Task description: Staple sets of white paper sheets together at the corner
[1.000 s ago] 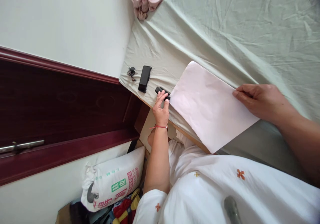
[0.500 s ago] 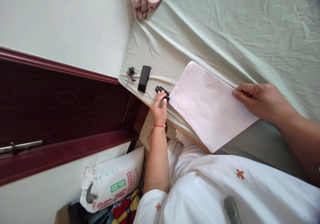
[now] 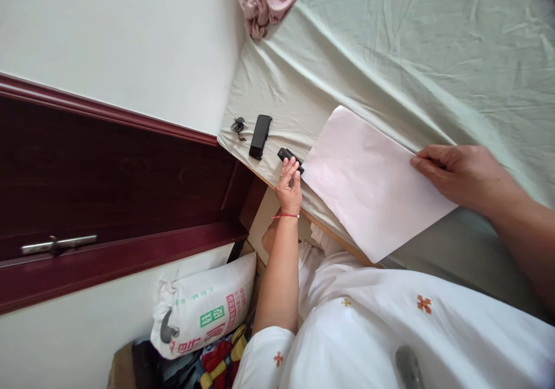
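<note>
White paper (image 3: 373, 186) lies on a pale green sheet, its lower corner hanging over the bed's front edge. My right hand (image 3: 463, 175) pinches the paper's right edge between thumb and fingers. At the paper's left corner is a small black stapler (image 3: 285, 154). My left hand (image 3: 289, 186), with a red cord on the wrist, has its fingers over the stapler's near end and covers part of it. Whether the paper's corner sits inside the stapler's jaws, I cannot tell.
Left of the stapler lie a black, phone-like case (image 3: 261, 137) and a bunch of keys (image 3: 238, 126). Pink cloth (image 3: 269, 2) is heaped at the back of the bed sheet (image 3: 390, 48). A dark red wooden door (image 3: 108, 186) and a printed white sack (image 3: 208, 302) are at left.
The whole view has shifted slightly, so things appear a little further right. Both hands keep their places on the stapler and the paper.
</note>
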Tool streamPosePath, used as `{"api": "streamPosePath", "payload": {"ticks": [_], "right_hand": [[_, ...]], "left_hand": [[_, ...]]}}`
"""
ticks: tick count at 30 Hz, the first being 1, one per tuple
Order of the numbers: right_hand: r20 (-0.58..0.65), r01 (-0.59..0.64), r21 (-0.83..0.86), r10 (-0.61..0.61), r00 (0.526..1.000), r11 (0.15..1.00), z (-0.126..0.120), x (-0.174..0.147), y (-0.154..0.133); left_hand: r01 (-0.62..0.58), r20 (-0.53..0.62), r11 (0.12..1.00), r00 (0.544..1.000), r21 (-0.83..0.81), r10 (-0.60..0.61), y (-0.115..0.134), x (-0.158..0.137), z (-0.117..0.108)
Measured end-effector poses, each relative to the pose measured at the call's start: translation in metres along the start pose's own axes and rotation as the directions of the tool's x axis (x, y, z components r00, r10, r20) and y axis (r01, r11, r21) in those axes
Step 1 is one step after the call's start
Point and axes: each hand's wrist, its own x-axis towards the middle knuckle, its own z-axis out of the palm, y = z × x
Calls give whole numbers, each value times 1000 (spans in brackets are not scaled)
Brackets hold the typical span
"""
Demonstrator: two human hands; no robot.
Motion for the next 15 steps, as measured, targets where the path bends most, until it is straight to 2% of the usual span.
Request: {"api": "streamPosePath", "payload": {"ticks": [6, 11, 13, 15], "right_hand": [[-62, 46, 37, -44, 997, 998, -1, -1, 1], [-175, 13, 97, 4, 985, 995, -3, -5, 2], [-227, 8, 135, 23, 974, 991, -3, -6, 2], [-259, 14, 228, 47, 965, 974, -4, -8, 4]], "left_hand": [[58, -60, 998, 996, -35, -60, -1, -1, 4], [90, -79, 996, 993, -28, -92, 10, -6, 7], [122, -144, 992, 982, -15, -123, 17, -12, 9], [182, -266, 983, 947, -14, -179, 22, -20, 9]]}}
